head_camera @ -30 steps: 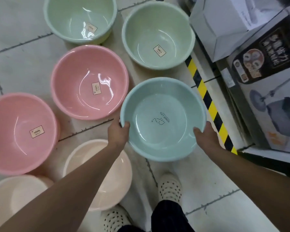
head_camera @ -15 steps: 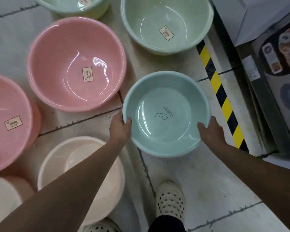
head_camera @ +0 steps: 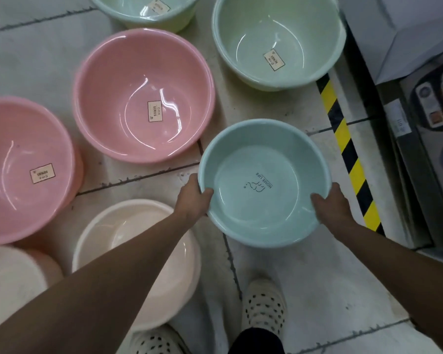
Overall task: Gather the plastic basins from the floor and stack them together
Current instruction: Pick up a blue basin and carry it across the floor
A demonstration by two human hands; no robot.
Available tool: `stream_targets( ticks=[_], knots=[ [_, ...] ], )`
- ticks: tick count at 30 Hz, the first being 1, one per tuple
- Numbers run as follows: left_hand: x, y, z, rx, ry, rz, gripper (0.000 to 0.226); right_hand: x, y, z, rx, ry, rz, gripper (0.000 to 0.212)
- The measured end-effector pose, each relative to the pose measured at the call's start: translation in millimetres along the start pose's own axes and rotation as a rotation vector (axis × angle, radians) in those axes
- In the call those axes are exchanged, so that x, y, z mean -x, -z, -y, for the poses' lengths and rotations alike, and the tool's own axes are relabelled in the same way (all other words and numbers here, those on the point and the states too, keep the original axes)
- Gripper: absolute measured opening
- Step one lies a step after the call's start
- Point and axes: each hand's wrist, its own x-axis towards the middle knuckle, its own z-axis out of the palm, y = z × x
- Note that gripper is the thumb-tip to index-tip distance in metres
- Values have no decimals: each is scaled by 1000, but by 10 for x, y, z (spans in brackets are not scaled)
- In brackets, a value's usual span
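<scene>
Down on the tiled floor (head_camera: pixel 304 290), far left edge first: a pink basin (head_camera: pixel 23 172) with a label inside, cut by the frame, and below it a pale cream basin (head_camera: pixel 8 282) at the bottom-left corner. Next along, a second pink basin (head_camera: pixel 143 95), labelled CHN SERIES, sits close beside the first, and a cream basin (head_camera: pixel 141 254) lies partly under the left forearm. Up top, a pale green basin (head_camera: pixel 143 11) is clipped by the upper edge, and another pale green basin (head_camera: pixel 279 39) sits just beside the yellow-and-black hazard tape (head_camera: pixel 348 152). Bare floor opens between the pink basin and that green one, and down near the white perforated clogs (head_camera: pixel 264 305). Centre-right, the light blue basin (head_camera: pixel 264 182) is gripped at its near rim, HOME LIFE printed on its bottom, smaller than its neighbours; whether it rests on the floor I cannot tell. The left hand (head_camera: pixel 192 198) is closed on the rim, thumb hooked inside; the right hand (head_camera: pixel 330 205) is closed on the opposite side likewise. Right edge: boxed goods (head_camera: pixel 430 108) crowd beyond the tape.
</scene>
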Motion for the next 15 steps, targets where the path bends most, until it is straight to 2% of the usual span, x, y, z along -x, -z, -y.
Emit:
stream_targets(
  ticks=[6,15],
  knots=[
    [767,398,-1,133,-22,-126,43,572,330,444,-11,139,36,36],
    [2126,1205,121,381,113,-412,43,1565,259,1162,63,298,245,51]
  ],
)
